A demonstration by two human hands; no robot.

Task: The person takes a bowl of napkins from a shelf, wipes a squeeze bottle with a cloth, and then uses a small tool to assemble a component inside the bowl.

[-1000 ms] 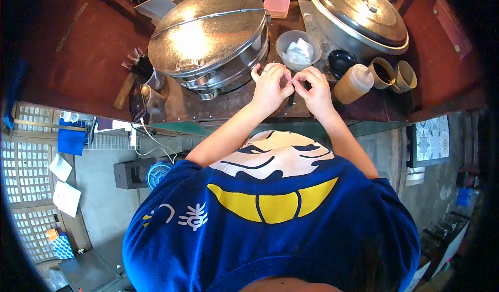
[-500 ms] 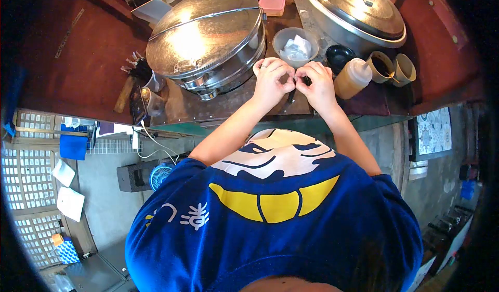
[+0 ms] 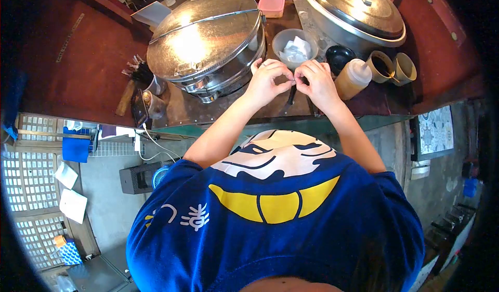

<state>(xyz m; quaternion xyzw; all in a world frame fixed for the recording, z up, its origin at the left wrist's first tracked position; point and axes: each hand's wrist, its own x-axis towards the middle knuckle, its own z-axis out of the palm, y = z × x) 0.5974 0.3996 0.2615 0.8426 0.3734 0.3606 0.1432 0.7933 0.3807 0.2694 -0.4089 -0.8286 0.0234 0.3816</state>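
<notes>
My left hand and my right hand meet over the counter, thumbs and forefingers pinched with the tips almost touching. Whatever they pinch, if anything, is too small to make out. A dark narrow strip shows on the counter just below the fingertips. Right beyond the hands stands a translucent plastic bowl holding crumpled white, plastic-looking pieces. Beside my right hand are a squeeze bottle of tan sauce and a black bowl.
A large lidded metal chafing dish stands left of the hands, a big lidded pot at the back right. Two cups sit right of the bottle. A pink-lidded container lies behind. Red panels flank the counter.
Both hands have shifted slightly, and the fingers of my left hand are a little more spread while the pinch stays. The camera view has moved a little.
</notes>
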